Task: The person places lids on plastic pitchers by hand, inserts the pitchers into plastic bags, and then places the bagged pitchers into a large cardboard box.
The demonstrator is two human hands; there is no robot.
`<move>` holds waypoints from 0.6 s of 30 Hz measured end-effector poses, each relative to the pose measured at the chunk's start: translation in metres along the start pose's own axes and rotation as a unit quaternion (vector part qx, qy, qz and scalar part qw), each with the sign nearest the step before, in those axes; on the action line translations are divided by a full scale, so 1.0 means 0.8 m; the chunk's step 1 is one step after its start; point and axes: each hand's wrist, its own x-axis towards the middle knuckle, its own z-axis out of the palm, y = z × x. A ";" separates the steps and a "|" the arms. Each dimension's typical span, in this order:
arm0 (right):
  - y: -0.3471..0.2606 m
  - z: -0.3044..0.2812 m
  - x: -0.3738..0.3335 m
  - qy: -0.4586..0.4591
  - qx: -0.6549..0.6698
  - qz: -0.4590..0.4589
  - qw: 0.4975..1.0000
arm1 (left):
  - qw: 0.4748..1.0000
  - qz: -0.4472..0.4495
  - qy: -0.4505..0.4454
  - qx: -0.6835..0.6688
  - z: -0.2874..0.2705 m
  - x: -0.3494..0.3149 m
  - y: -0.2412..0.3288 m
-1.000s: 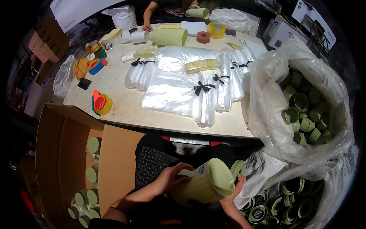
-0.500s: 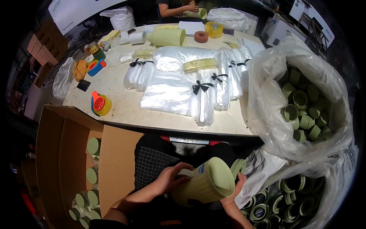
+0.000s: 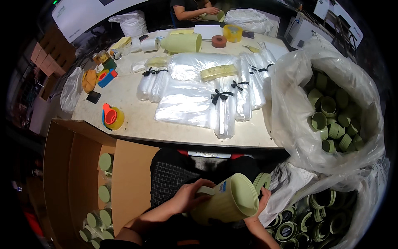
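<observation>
So the big cream worktable [image 3: 137, 120] fills the top half, and the biggest thing next to it is the clear plastic sack [image 3: 298, 108] off its right edge, stuffed with pale green lids [image 3: 331, 120]. A second bag [image 3: 331, 216] of lids sits lower right by the person's knee. On the left, under the table's front edge, there's an open cardboard box [image 3: 74, 166] with green jugs standing in its compartments.

On the table: a pile of flat clear plastic bags [image 3: 195, 99] bundled with black ties runs down the middle, another green jug [image 3: 182, 42] lies on its side near the far edge, tape rolls [image 3: 232, 32] beside it, and a yellow-and-red tape dispenser [image 3: 111, 117] near the front left corner.

Smallest bit: the pale green ribbed jug [image 3: 226, 203] is in the person's lap, tilted, mouth facing right, with a small blue label near its handle. Left hand [image 3: 188, 196] is wrapped around the handle side, right hand [image 3: 262, 199] is cupped against the rim with a lid right behind it.

Compared to a moment ago, pretty much nothing changed; jug and both hands are in the same spot, only the view shifted a little.
</observation>
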 end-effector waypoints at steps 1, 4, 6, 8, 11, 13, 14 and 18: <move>0.003 0.001 0.000 -0.002 0.000 0.004 1.000 | 1.000 0.006 0.000 0.001 0.000 -0.001 0.000; 0.006 0.001 -0.002 0.001 -0.007 0.012 1.000 | 1.000 0.014 -0.002 0.003 0.001 -0.002 0.001; 0.009 0.001 -0.003 -0.004 -0.003 0.013 1.000 | 1.000 0.014 -0.004 0.003 -0.001 0.000 0.004; 0.008 0.001 -0.002 -0.007 -0.002 0.014 1.000 | 1.000 0.017 -0.005 -0.005 -0.001 0.000 0.000; 0.003 0.001 0.000 -0.007 0.003 0.015 1.000 | 1.000 0.005 -0.011 -0.015 -0.002 -0.001 0.000; 0.004 0.002 0.000 -0.001 0.009 0.013 1.000 | 1.000 0.002 -0.012 -0.016 -0.003 -0.001 0.003; 0.007 0.003 -0.002 0.000 0.012 0.018 1.000 | 1.000 0.005 -0.010 -0.013 -0.003 0.000 0.004; 0.007 0.000 -0.004 -0.004 0.015 0.017 1.000 | 1.000 0.000 -0.016 -0.014 -0.001 0.001 0.001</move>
